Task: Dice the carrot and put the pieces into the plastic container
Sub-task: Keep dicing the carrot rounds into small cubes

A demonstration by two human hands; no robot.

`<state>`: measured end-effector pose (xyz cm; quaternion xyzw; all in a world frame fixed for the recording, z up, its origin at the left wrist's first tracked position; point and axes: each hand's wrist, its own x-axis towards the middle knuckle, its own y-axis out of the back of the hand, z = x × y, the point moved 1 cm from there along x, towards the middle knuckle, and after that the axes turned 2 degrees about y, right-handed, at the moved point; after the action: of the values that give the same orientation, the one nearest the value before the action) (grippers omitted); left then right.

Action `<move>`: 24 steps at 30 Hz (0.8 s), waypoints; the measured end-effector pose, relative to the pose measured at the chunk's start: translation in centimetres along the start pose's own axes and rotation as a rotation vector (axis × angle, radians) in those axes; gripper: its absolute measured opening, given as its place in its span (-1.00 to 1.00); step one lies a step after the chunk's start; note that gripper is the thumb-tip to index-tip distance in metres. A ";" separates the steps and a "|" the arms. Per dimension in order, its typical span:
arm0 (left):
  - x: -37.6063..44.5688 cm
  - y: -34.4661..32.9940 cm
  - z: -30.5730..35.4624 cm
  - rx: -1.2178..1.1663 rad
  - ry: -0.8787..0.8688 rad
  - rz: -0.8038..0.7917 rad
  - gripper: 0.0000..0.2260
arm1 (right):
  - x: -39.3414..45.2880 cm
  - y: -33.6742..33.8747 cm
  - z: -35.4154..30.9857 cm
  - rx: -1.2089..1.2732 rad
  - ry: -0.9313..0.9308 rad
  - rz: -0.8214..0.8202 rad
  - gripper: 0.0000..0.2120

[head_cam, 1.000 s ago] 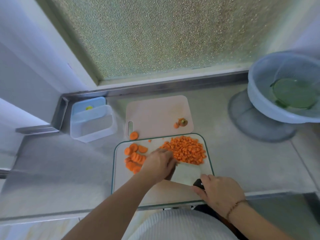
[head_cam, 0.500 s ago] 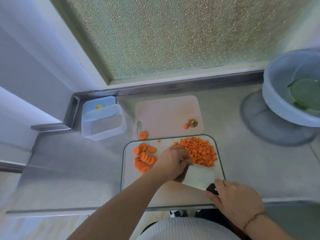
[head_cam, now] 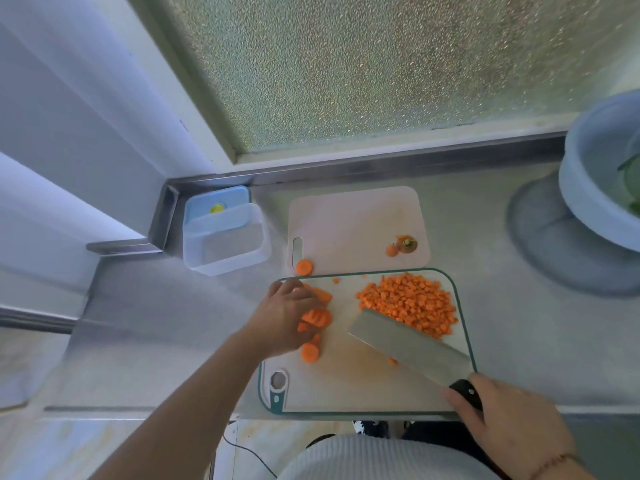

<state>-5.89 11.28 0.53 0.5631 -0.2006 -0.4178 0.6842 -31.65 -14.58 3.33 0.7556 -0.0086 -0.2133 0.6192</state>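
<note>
Left hand [head_cam: 284, 315] lies palm down over the carrot slices [head_cam: 313, 318] on the left part of the cutting board [head_cam: 349, 386], fingers slightly bent and touching the slices; whether it grips any cannot be told. Right hand [head_cam: 509, 420] is wrapped round the black handle of the cleaver [head_cam: 408, 344], whose broad blade lies tilted across the board, its far edge against the pile of diced carrot [head_cam: 410, 303] on the board's right part. One slice [head_cam: 304, 267] sits apart at the corner of a second, pale board [head_cam: 353, 223] behind, which also carries the carrot top [head_cam: 407, 244]. The plastic container [head_cam: 227, 242] stands on the steel tabletop [head_cam: 502, 306] to the left of the pale board, holding no carrot, its blue lid [head_cam: 216, 200] propped behind it. A pale basin [head_cam: 588, 192] stands at far right.
</note>
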 end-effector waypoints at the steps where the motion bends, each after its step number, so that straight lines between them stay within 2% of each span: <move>1: 0.2 -0.4 0.3 0.032 -0.034 0.011 -0.61 | 0.0 -0.1 0.1 0.029 -0.016 0.009 0.03; 4: 0.7 -1.0 1.0 0.082 -0.046 0.042 -0.67 | 0.2 -0.2 0.1 0.081 -0.028 0.008 -0.02; 9: 1.5 -1.1 1.9 0.115 0.019 0.009 -0.62 | 0.8 0.2 -0.9 0.133 -0.002 -0.034 -0.25; 12: 1.8 -1.6 1.9 0.047 0.087 0.042 -0.62 | 0.9 0.5 -1.3 0.155 -0.009 -0.027 -0.29; 15: 1.6 -2.0 1.7 -0.049 0.145 0.069 -0.74 | 0.9 0.7 -1.4 0.207 -0.031 -0.021 -0.31; 19: 1.7 -1.6 2.1 -0.089 0.175 0.155 -0.90 | 0.6 0.7 -1.6 0.298 -0.071 -0.026 -0.44; 22: 1.8 -1.3 1.8 -0.143 0.176 0.247 -0.87 | 0.6 0.1 -1.6 0.455 -0.090 -0.022 -0.38; 24: 1.7 -0.7 1.8 -0.261 0.177 0.341 -0.89 | 0.6 -0.3 -1.8 0.676 -0.097 -0.072 -0.35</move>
<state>-6.49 8.85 0.11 0.4621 -0.1763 -0.2675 0.8269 -30.53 -12.99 3.13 0.9069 -0.0816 -0.2557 0.3250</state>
